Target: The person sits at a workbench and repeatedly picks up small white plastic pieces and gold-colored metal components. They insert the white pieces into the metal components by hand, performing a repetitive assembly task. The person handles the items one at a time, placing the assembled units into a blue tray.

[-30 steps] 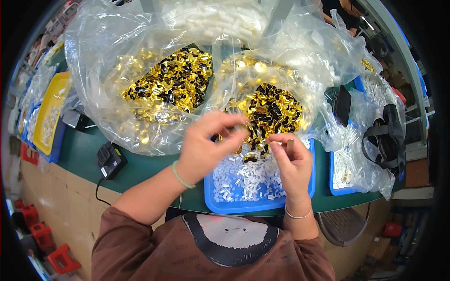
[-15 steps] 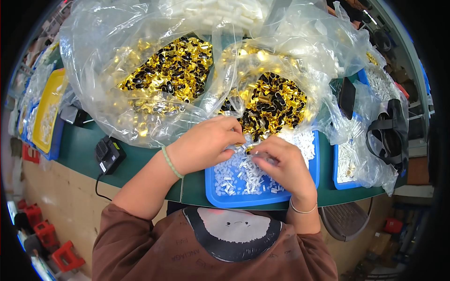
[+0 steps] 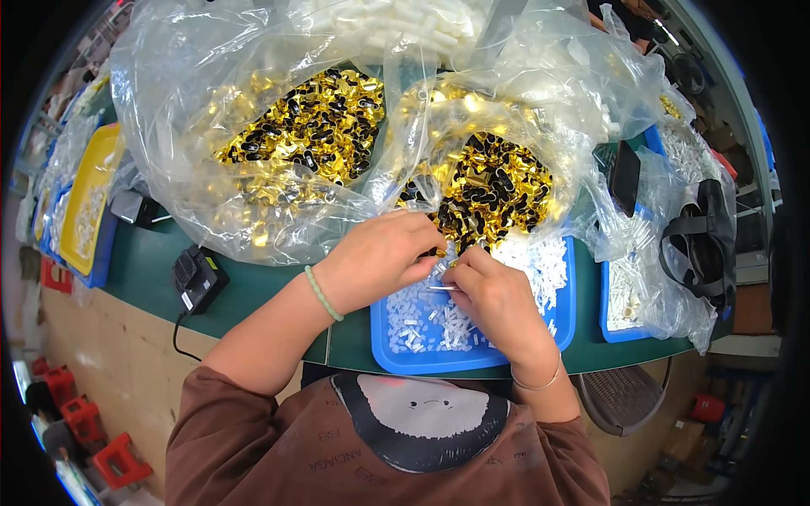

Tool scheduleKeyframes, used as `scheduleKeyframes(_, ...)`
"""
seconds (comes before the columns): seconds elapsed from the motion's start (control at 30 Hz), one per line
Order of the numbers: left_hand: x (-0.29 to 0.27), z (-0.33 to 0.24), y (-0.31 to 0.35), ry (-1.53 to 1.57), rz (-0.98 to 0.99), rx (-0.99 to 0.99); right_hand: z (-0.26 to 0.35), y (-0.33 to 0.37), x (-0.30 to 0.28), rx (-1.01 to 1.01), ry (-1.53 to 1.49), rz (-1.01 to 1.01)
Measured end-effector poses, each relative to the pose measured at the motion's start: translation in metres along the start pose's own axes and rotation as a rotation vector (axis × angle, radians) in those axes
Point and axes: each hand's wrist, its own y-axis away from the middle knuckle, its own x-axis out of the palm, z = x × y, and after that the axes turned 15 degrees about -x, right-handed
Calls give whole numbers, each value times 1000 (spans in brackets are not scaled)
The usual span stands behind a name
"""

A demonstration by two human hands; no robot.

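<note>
My left hand [image 3: 386, 255], with a pale green bead bracelet at the wrist, is closed, its fingertips pinching a small gold-and-black piece at the edge of the gold heap [image 3: 498, 181]. My right hand [image 3: 499, 302] is pinched shut on a thin white strip [image 3: 442, 288] that sticks out to the left of its fingertips. Both hands are over a blue tray [image 3: 439, 364] of small white and translucent pieces [image 3: 413, 319]. The fingers partly hide what they hold.
Another clear bag [image 3: 278, 223] of gold-and-black pieces lies at the left, with bagged white cylinders [image 3: 422, 25] behind. A black device [image 3: 197, 278] with a cable is at the left edge; a second blue tray [image 3: 624, 332] and a black bag [image 3: 704, 244] are right.
My right hand has turned and closed, and the white strip now shows at its fingertips. My left hand has shifted slightly right, with its fingers still pinched.
</note>
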Motion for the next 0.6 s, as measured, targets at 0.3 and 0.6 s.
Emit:
scheduleKeyframes(0.3, -6, -11, -1, 809, 170, -407, 1, 0, -11, 306, -493, -288)
scheduleKeyframes(0.6, 2, -13, -5, 1360, 404, -543, -3, 0, -12, 317, -465, -444)
